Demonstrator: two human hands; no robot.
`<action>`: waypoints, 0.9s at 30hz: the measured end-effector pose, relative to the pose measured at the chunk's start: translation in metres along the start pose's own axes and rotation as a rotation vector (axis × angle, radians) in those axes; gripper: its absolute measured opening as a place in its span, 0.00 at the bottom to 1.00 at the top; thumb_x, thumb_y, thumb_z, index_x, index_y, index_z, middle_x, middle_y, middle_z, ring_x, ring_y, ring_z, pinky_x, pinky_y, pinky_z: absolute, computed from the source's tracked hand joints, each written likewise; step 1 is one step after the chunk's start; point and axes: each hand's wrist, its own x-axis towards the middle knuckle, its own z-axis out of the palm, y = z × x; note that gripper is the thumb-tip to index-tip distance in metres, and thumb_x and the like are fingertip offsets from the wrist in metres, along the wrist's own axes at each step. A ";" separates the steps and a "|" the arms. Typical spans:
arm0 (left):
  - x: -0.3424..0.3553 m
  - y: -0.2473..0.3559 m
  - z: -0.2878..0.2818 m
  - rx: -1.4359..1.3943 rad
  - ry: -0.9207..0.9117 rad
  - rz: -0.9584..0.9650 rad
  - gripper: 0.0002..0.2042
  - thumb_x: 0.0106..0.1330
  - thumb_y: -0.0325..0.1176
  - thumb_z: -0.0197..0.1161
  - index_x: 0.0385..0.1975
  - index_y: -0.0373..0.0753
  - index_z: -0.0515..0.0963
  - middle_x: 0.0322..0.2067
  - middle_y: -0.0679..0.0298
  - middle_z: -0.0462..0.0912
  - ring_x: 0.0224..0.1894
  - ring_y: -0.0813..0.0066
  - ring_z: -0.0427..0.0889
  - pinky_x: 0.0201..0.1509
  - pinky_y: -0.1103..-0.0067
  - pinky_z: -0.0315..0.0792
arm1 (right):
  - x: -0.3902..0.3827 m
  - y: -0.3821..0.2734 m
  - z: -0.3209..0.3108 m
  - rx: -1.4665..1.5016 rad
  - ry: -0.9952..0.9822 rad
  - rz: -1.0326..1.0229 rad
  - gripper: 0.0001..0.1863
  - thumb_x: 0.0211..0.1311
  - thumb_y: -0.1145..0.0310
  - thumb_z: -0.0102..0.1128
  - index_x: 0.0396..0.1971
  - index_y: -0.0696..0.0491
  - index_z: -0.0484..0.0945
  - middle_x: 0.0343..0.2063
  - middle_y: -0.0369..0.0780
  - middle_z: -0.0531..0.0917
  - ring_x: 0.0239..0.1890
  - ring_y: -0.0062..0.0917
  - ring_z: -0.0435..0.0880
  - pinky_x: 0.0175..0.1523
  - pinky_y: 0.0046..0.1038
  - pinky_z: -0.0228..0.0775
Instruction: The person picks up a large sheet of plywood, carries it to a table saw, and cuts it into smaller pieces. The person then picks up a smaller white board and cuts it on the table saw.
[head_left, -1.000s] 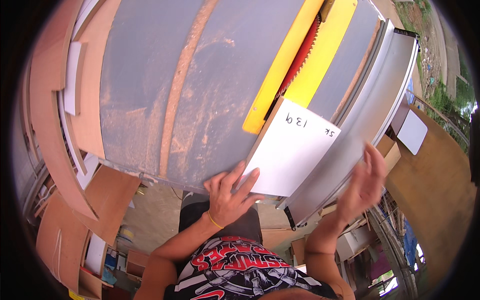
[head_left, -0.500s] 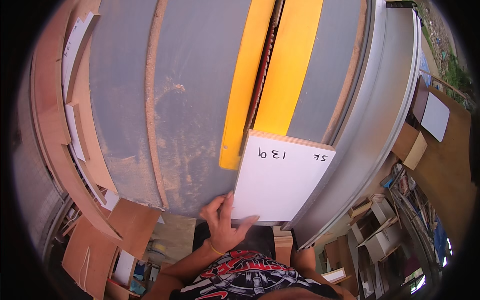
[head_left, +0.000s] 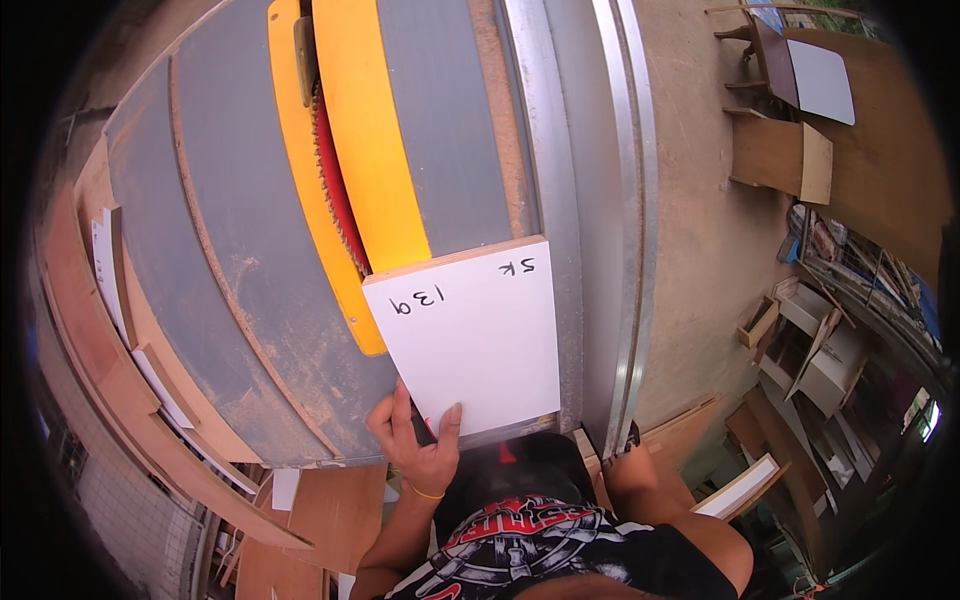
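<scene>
A white board (head_left: pixel 470 350) with dark markings and a wood edge lies on the grey saw table (head_left: pixel 240 200), against the metal fence (head_left: pixel 590 200). Just beyond its far left corner is a red circular blade (head_left: pixel 335 180) in a yellow insert (head_left: pixel 380 150). My left hand (head_left: pixel 412 440) holds the board's near left corner, its fingers along the left edge and thumb on the near end. My right hand (head_left: pixel 625 450) is down by the near end of the fence, mostly hidden, so I cannot tell what its fingers do.
Long wood strips (head_left: pixel 180 450) and white-faced pieces (head_left: pixel 160 385) lie along the table's left side. To the right are a concrete floor (head_left: pixel 690 280), plywood boxes (head_left: pixel 770 160), a white-topped piece (head_left: pixel 820 80) and stacked offcuts (head_left: pixel 830 360). My body is against the near edge.
My right hand has dropped from beside the board to below the fence's near end. The view has turned, showing more floor on the right. My left hand stays at the board's corner.
</scene>
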 end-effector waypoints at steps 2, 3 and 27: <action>0.001 0.000 0.000 -0.005 0.013 0.004 0.35 0.58 0.33 0.75 0.64 0.26 0.69 0.47 0.55 0.66 0.48 0.63 0.69 0.50 0.72 0.68 | 0.001 0.004 0.006 0.027 0.002 -0.028 0.13 0.70 0.69 0.61 0.50 0.57 0.75 0.39 0.39 0.82 0.38 0.22 0.82 0.45 0.28 0.77; 0.002 0.001 0.001 0.013 0.011 0.008 0.35 0.59 0.33 0.75 0.64 0.26 0.69 0.47 0.55 0.66 0.48 0.63 0.69 0.51 0.71 0.68 | 0.004 0.004 0.007 0.034 0.001 -0.048 0.13 0.69 0.69 0.61 0.50 0.57 0.75 0.39 0.39 0.82 0.38 0.22 0.82 0.45 0.28 0.77; 0.002 0.005 0.007 0.093 0.083 0.017 0.31 0.62 0.35 0.71 0.63 0.26 0.70 0.46 0.55 0.67 0.46 0.64 0.67 0.51 0.71 0.66 | 0.074 -0.036 0.021 -0.072 -0.026 -0.339 0.13 0.65 0.73 0.64 0.47 0.55 0.75 0.38 0.40 0.82 0.35 0.24 0.82 0.39 0.27 0.77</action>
